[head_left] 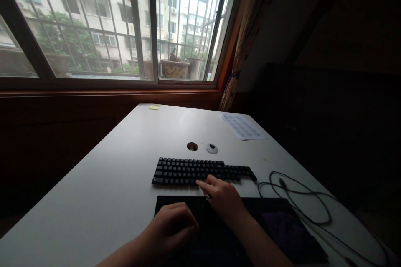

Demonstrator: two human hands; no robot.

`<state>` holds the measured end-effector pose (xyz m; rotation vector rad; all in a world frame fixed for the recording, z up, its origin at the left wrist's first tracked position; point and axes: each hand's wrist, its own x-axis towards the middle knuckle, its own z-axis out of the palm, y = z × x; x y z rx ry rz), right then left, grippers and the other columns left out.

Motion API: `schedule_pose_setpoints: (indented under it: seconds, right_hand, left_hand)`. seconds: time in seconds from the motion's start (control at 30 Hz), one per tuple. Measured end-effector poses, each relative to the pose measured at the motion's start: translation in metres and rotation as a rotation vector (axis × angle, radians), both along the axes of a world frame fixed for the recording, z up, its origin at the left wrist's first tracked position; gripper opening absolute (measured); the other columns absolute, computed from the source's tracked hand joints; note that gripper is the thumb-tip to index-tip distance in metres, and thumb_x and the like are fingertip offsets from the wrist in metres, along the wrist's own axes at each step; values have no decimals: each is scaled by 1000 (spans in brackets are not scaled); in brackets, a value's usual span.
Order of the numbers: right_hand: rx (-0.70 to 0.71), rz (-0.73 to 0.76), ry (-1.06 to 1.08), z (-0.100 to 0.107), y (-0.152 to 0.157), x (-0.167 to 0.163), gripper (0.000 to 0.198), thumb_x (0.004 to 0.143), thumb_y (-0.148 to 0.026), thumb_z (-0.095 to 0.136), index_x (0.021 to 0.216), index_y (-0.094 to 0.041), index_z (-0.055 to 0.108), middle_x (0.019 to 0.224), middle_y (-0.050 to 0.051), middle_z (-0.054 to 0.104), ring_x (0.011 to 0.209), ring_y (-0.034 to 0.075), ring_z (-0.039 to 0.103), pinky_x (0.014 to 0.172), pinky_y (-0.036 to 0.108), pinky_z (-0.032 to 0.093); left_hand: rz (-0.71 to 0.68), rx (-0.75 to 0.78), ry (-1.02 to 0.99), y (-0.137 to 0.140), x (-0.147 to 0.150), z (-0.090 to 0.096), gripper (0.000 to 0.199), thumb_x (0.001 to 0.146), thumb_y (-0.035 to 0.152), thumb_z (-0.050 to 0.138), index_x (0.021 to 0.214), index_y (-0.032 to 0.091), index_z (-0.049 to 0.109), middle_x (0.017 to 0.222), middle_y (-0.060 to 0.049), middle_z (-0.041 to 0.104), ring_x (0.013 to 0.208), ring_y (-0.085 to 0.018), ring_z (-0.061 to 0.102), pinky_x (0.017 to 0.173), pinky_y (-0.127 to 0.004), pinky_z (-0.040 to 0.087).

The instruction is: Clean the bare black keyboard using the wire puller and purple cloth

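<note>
Rows of black keycaps (184,171) stand on the white desk (119,179) in a keyboard-like layout. My right hand (224,196) reaches over their near edge, fingers bent and its foremost fingertip at the right end of the nearest row. Whether a keycap is between those fingers is hidden. My left hand (173,221) is curled closed above a dark flat panel (257,206) nearer to me; its fingertips and anything inside are out of sight. A ring (207,197) shows on my right hand. Purple cloth (283,229) lies on the panel's right part.
Looped black cables (300,192) lie at the right. Beyond the keycaps are a round hole (192,147) and a grey ring-shaped cover (211,148). Printed paper (244,127) and yellow sticky notes (154,107) lie near the far edge, below a barred window (112,29).
</note>
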<state>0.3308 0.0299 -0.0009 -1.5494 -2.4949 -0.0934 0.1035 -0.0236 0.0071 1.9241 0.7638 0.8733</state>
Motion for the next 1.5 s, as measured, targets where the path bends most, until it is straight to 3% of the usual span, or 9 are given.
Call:
schedule_pose_setpoints:
  seconds: [1.5]
  right_hand:
    - [-4, -9, -1, 2, -4, -2, 46, 86, -13, 56, 125, -36, 65, 94, -1, 67, 81, 14, 63, 64, 24, 40]
  left_hand:
    - [-21, 31, -7, -2, 0, 5, 10, 89, 18, 59, 86, 15, 67, 80, -5, 66, 74, -15, 60, 68, -24, 43]
